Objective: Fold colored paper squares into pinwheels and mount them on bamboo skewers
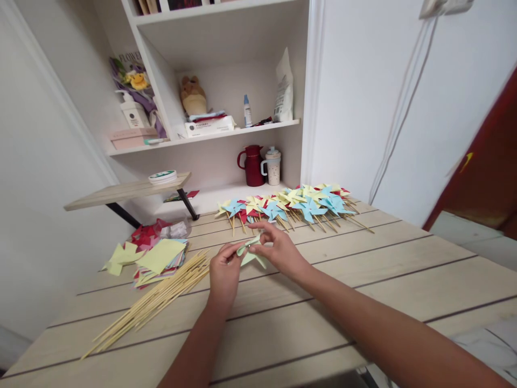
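Hands first: my left hand (224, 271) and my right hand (278, 249) meet just above the wooden table (363, 280), and both pinch one pale green folded paper (251, 252) between them. Left fingers are closed on its near-left edge, right fingers are closed on its top and right side, thumb tucked under. I see the paper sitting off the table surface, held up between the two grips, its flaps bent inward like a half-made pinwheel.

Left of the green paper, a bundle of thin wooden sticks (151, 302) lies fanned out on the table, running toward the near-left corner. Just beyond the sticks, still left of the paper, sits a stack of coloured paper squares (159, 260), yellow on top, with red scraps (144, 235) behind it.

Behind the paper, further from me, a row of finished pinwheels (294, 205) in blue, yellow and red lies across the table with sticks pointing my way. Beyond those, on the white shelf (226, 134), stand a dark red jug (252, 165) and a lidded cup (273, 165) side by side.
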`<state>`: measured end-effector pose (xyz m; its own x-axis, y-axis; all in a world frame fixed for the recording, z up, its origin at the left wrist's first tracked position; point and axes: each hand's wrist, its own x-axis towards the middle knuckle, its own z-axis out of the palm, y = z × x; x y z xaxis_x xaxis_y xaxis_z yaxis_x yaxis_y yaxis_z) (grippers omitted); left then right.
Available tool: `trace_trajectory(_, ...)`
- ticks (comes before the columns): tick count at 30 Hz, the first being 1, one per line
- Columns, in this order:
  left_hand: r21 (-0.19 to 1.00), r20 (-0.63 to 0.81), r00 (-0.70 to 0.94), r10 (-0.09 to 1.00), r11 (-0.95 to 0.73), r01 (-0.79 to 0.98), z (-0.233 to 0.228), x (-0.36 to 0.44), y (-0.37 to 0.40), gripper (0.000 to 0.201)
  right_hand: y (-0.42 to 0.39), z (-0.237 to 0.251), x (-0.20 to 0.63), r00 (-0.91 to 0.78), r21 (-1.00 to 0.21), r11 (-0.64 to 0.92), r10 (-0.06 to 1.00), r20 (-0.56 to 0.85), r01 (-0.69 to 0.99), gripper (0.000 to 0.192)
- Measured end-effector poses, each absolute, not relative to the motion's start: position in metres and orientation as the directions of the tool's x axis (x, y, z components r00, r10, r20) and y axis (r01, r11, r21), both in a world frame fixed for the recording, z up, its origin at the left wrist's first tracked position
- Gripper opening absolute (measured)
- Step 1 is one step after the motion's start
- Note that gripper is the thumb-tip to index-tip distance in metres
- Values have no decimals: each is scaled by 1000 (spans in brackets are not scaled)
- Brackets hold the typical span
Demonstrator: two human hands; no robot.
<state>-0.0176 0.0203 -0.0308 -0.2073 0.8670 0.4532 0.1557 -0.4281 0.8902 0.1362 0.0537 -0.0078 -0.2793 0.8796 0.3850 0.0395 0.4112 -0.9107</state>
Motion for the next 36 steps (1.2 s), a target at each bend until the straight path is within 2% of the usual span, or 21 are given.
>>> trace_trajectory(3, 897, 442, -223, 869, -421, 136, -32, -16, 20, 18, 54, -8, 137, -287, -917, 399, 880, 378, 18, 48)
trace_trajectory(7, 875, 477, -207, 854, -440, 201, -32, -17, 19, 19, 57, -10, 138, -286, -910, 411, 879, 382, 48, 46)
trace_trajectory(10, 824, 546, -170, 821, -488, 289, -32, -18, 18, 28, 58, -11, 139, -299, -898, 435, 868, 396, 72, 45)
trace_trajectory(16, 692, 674, -87, 733, -586, 422, -33, -18, 15, 46, 55, -5, 139, -313, -895, 426, 874, 371, 130, 20)
trace_trajectory(20, 622, 728, -42, 684, -633, 461, -34, -17, 15, 50, 54, -3, 138, -301, -902, 406, 887, 351, 148, 21)
trace_trajectory(23, 666, 696, -73, 714, -605, 435, -35, -17, 16, 47, 56, -5, 136, -295, -928, 351, 906, 304, 122, 19)
trace_trajectory(28, 866, 487, -152, 860, -452, 213, -35, -18, 20, 31, 57, -9, 133, -305, -955, 295, 912, 274, 26, 15)
trace_trajectory(32, 916, 402, -172, 899, -396, 66, -35, -15, 21, 21, 55, -7, 133, -336, -963, 263, 904, 264, -50, 21)
trace_trajectory(36, 937, 337, -200, 920, -349, -25, -34, -13, 21, 22, 55, -7, 135, -370, -968, 243, 895, 250, -67, 23)
